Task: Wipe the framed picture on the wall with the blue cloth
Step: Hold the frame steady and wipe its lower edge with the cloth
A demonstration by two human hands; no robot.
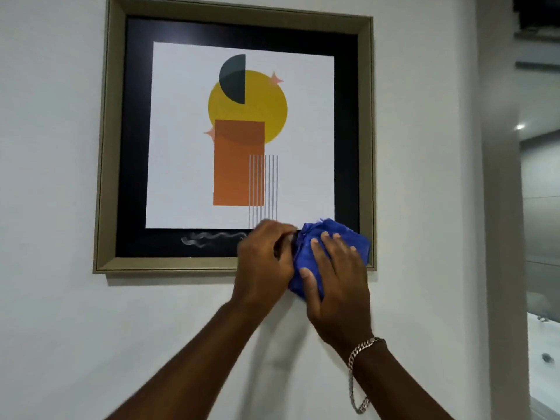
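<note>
The framed picture (103, 147) hangs on the white wall, with a dull gold frame, a black mat and an abstract print of a yellow circle and an orange rectangle. A wavy white smear (209, 237) marks the bottom black mat. My right hand (336, 274) presses the bunched blue cloth (342, 234) against the frame's lower right corner, fingers spread over it. My left hand (263, 262) is curled beside it, pinching the cloth's left edge. A silver chain bracelet hangs on my right wrist.
A wall corner (497, 207) runs down just right of the picture. Beyond it lies a dim room with a glass panel and a white counter (544, 353). Bare white wall spreads to the left and below the frame.
</note>
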